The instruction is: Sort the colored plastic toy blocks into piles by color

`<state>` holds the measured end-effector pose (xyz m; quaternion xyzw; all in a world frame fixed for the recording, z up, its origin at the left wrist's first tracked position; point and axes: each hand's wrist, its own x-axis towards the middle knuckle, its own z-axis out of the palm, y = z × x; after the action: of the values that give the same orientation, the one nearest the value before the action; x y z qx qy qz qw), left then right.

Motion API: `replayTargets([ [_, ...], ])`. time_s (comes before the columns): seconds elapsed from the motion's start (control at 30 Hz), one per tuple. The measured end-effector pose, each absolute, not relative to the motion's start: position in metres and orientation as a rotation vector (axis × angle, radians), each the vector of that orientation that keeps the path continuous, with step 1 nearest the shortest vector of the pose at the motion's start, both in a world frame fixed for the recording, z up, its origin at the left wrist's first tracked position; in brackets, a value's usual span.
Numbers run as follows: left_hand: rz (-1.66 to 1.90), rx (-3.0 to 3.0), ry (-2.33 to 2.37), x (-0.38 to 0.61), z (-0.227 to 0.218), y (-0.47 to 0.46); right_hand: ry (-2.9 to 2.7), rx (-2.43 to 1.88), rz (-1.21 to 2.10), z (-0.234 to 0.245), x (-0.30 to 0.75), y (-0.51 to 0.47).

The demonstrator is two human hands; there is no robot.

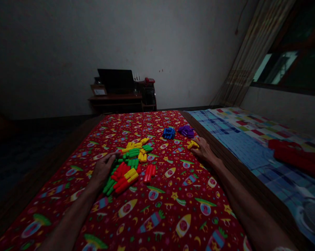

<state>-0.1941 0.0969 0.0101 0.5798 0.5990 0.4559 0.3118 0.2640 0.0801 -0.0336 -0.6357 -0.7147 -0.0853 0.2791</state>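
Note:
My left hand (103,169) rests at the left edge of a mixed pile of plastic building pieces, its fingers stretched toward them and partly hidden. In that pile lie green pieces (133,153), red pieces (121,170) and yellow pieces (131,174). A joined red piece (149,173) sits just right of the pile. Over on the right side of the cloth, my right hand (204,150) has its fingers closed around a few yellow building pieces (192,144). Beyond it are a purple cluster (186,131) and a blue cluster (169,133) of similar pieces.
A red rocket-print cloth (157,216) covers the surface under both hands. To the right, a blue checked cover (233,139) carries a red garment (294,157) and a round fan-like object (313,212). Against the wall stands a desk with a dark monitor (117,81).

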Motion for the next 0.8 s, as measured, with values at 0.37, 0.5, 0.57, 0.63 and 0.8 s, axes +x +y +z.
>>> replayTargets([
  [0.37, 1.215, 1.53, 1.548, -0.194, 0.008, 0.096, -1.941, -1.508, -0.302, -0.023, 0.236, 0.079],
  [0.5, 1.218, 1.538, 1.547, -0.195, 0.007, 0.096, -2.157, -1.493, -0.29, -0.019, 0.217, 0.073],
  [0.57, 1.217, 1.535, 1.548, -0.196, 0.007, 0.096, -2.212, -1.5, -0.259, -0.018, 0.221, 0.072],
  [0.63, 1.209, 1.528, 1.55, -0.196, 0.008, 0.096, -2.188, -1.512, -0.227, -0.016, 0.232, 0.07],
  [0.8, 1.202, 1.554, 1.568, -0.195, 0.008, 0.096, -2.089, -1.379, -0.029, -0.009, 0.254, 0.067],
])
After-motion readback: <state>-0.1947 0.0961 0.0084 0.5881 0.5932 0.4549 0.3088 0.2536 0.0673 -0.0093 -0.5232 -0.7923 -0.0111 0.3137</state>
